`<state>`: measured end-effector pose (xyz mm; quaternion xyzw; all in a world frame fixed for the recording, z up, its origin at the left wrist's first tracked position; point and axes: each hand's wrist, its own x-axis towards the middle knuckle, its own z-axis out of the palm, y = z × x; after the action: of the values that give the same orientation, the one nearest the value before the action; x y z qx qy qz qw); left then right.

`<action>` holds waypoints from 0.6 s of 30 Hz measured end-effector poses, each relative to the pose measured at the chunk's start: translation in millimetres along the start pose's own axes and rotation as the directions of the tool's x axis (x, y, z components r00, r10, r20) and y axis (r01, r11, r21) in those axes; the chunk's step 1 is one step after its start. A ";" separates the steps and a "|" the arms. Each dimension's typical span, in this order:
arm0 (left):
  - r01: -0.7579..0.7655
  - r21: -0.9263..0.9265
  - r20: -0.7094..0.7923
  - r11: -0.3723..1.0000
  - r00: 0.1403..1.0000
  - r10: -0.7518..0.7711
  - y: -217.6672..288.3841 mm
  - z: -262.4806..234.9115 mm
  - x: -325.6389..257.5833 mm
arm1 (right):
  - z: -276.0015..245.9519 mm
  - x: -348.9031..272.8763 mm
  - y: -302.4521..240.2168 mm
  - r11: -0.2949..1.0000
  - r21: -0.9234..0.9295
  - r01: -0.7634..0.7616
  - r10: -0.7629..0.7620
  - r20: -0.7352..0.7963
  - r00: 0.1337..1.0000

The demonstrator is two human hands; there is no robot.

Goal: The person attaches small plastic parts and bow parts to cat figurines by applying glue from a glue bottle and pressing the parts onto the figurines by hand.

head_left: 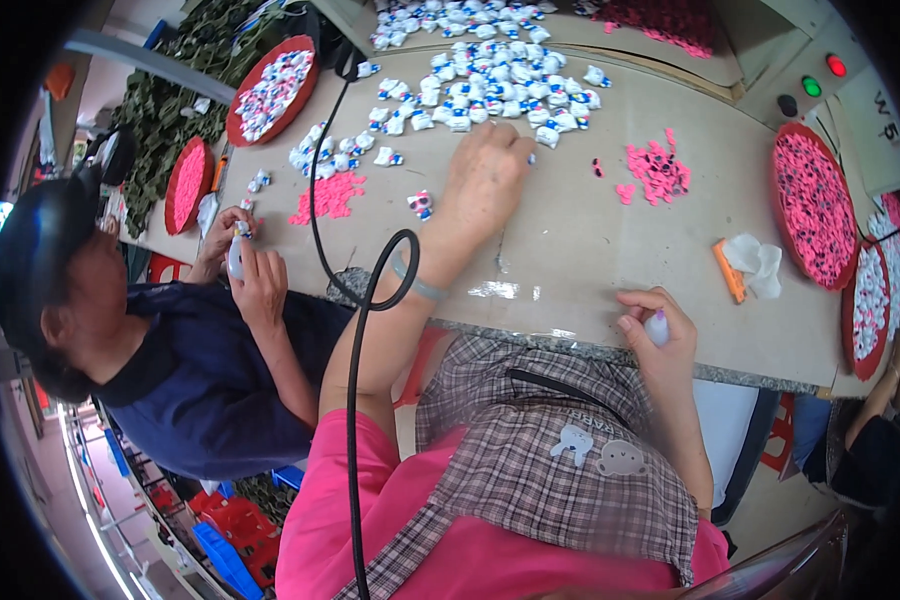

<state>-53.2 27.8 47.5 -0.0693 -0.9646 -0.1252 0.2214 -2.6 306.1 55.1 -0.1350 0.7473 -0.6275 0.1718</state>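
My left hand [488,172] reaches to the near edge of a spread of small white and blue figurines [505,75]. Its fingers curl downward there, and what they grip is hidden beneath them. A small white squeeze bottle with a purple tip [657,328] is held in my right hand [673,345], near the table's front edge. One finished-looking figurine with a pink and black face [420,205] lies beside my left wrist. Off to the right sits a heap of pink pieces with black spots [658,172].
Red trays hold pink pieces [782,200] at the right and figurines [238,130] at the far left. An orange tool [728,272] lies by crumpled white tissue [755,262]. A black cable [352,400] hangs across the view. A co-worker [185,370] sits at my left, handling a similar bottle.
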 end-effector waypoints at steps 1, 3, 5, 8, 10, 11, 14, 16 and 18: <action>0.006 0.003 0.000 1.000 1.000 -0.006 4.5 -4.6 -5.3 | 0.5 0.3 1.4 1.000 0.000 0.000 0.000 0.007 1.000; 0.006 -0.064 -0.050 0.998 0.999 -0.009 16.3 -12.2 -15.9 | -0.8 -0.9 3.0 1.000 0.015 0.011 -0.010 -0.008 1.000; 0.174 -0.419 0.015 0.891 0.983 -0.185 32.4 -25.2 -29.9 | -1.3 0.6 1.0 0.999 0.025 -0.031 0.031 0.002 1.000; 0.426 -0.870 0.323 0.249 0.874 -0.363 55.8 -28.3 -58.7 | -0.9 3.1 -3.3 0.994 0.086 -0.067 0.067 0.007 0.998; 0.478 -0.857 0.515 -0.193 0.797 -0.315 66.8 -25.9 -70.0 | -3.1 7.0 -2.7 0.989 0.150 -0.015 0.009 0.041 0.999; 0.461 -0.820 0.550 -0.340 0.797 -0.247 71.2 -25.0 -74.9 | -3.9 8.1 -3.4 0.990 0.139 -0.028 0.025 0.028 0.999; 0.427 -0.712 0.585 -0.558 0.799 -0.135 79.5 -19.1 -81.6 | -9.8 10.9 -2.2 0.957 0.291 0.019 -0.050 0.098 0.994; 0.408 -0.663 0.589 -0.628 0.802 -0.101 85.4 -16.9 -81.5 | -13.4 9.6 -2.3 0.953 0.304 0.017 -0.044 0.083 0.996; 0.427 -0.654 0.614 -0.624 0.782 -0.108 91.2 -18.9 -80.6 | -13.8 8.1 -3.8 0.946 0.323 0.017 -0.044 0.075 0.996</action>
<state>43.7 103.7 47.3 0.0771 -0.3452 -0.9304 -0.0956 -15.9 314.4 60.3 -0.1419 0.6252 -0.7377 0.2119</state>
